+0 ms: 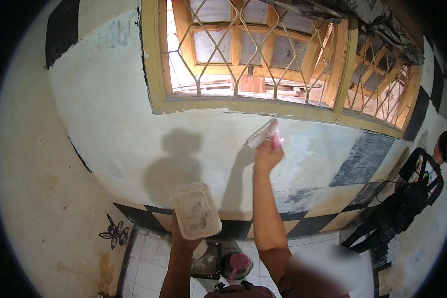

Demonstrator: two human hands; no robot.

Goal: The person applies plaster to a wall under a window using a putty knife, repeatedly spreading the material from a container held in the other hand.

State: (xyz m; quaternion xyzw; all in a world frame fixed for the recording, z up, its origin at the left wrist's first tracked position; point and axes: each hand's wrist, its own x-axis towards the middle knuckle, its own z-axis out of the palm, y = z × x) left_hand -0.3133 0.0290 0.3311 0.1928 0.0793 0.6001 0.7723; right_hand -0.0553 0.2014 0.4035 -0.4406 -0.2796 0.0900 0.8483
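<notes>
My right hand (269,158) is closed on the pink handle of a scraper (264,130), whose wide blade touches the wall just under the yellow window frame (203,105). Pale, uneven paste lines the seam where wall and frame meet. My left hand (183,233) grips a rectangular plastic tub (196,203) smeared with pale paste, lower down in front of the wall. The wall (203,149) is whitish, with dark painted squares at the right and along the bottom.
A person in black (392,213) with a bag stands at the right near the wall. A dark board (208,263) and a bucket with a pink dipper (237,263) lie on the tiled floor (146,253) below. Metal grilles cover the windows; dark cloth (382,30) hangs above them.
</notes>
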